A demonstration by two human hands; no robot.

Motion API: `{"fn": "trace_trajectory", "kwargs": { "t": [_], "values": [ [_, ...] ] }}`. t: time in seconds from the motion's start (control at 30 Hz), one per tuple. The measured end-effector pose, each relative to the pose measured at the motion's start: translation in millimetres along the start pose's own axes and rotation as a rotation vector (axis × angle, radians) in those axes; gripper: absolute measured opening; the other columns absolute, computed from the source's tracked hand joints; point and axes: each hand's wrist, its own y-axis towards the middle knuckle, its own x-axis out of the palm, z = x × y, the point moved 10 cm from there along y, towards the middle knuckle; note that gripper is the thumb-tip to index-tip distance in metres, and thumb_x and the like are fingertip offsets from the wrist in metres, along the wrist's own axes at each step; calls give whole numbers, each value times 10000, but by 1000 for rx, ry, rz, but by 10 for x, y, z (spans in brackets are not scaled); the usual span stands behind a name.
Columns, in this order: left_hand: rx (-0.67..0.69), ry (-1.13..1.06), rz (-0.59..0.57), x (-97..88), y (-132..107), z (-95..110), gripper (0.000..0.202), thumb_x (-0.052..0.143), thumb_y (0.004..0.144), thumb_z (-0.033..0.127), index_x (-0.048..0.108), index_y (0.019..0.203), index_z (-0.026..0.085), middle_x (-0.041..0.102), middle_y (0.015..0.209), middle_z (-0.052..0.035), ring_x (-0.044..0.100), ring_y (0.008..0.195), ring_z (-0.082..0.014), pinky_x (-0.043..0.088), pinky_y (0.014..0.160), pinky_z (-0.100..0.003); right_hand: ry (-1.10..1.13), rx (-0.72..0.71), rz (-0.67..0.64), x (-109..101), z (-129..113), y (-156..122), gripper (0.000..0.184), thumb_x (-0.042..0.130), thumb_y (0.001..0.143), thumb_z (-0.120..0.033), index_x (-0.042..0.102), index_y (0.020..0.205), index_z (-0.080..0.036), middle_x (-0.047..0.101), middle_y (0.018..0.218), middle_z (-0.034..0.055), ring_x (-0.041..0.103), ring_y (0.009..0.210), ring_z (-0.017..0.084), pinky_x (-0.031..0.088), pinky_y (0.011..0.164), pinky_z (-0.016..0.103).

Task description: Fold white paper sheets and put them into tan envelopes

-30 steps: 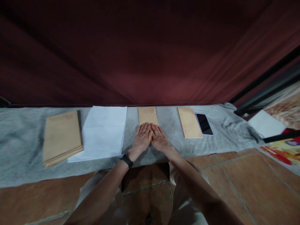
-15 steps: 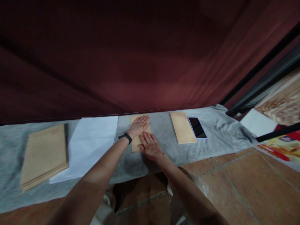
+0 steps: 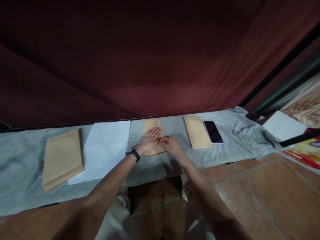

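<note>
A tan paper envelope (image 3: pixel 151 123) lies on the grey cloth in front of me. My left hand (image 3: pixel 149 139), with a dark band on its wrist, rests flat over its middle, fingers stretched toward the upper right. At the envelope's right edge, my right hand (image 3: pixel 170 145) has its fingers curled in and closed on the paper, near the left fingertips. Part of the envelope is hidden under both hands. Left of it are white paper sheets (image 3: pixel 107 143), and farther left a stack of larger tan envelopes (image 3: pixel 62 155).
To the right lie another tan envelope (image 3: pixel 198 132) and a phone (image 3: pixel 213 132) with a dark screen. The grey cloth (image 3: pixel 240 136) covers a narrow ledge above a tiled floor (image 3: pixel 240 193). A dark red curtain (image 3: pixel 160 66) hangs behind; a black metal frame (image 3: pixel 282 70) stands at right.
My right hand has gone from lying flat on the envelope to curled fingers at its right edge. The left hand stays flat on it. The view has shifted slightly.
</note>
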Motion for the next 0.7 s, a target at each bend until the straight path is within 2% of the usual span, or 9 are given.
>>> {"fn": "trace_trajectory", "kwargs": {
  "t": [0.2,0.43,0.53,0.7],
  "values": [
    [7,-23,0,6,-440,386,604,227,1067,404,337,1588,119,355,1654,-130,274,1555,-216,200,1284,-430,-96,106,7,-49,38,-58,249,523,920,-119,744,977,-218,789,1015,57,719,932,176,499,809,228],
    [47,-44,19,-27,-847,676,617,250,1074,455,291,1606,147,339,1663,-120,246,1564,-224,216,1279,-443,-181,43,4,-64,2,-80,241,505,963,-137,731,1016,-201,769,1076,73,703,1000,177,481,871,236],
    [49,-60,38,-66,-941,753,578,277,1074,410,333,1589,152,359,1653,-117,269,1556,-228,243,1271,-445,-208,0,-3,-41,-14,-100,253,494,971,-128,730,1043,-188,755,1100,75,695,1003,170,478,885,236],
    [29,-96,32,-132,-943,810,530,350,1056,330,413,1543,129,435,1608,-139,338,1528,-244,290,1255,-448,-271,-89,-14,24,-34,-136,275,480,984,-153,737,1070,-198,721,1151,92,676,1024,186,478,953,274]
  ]
}}
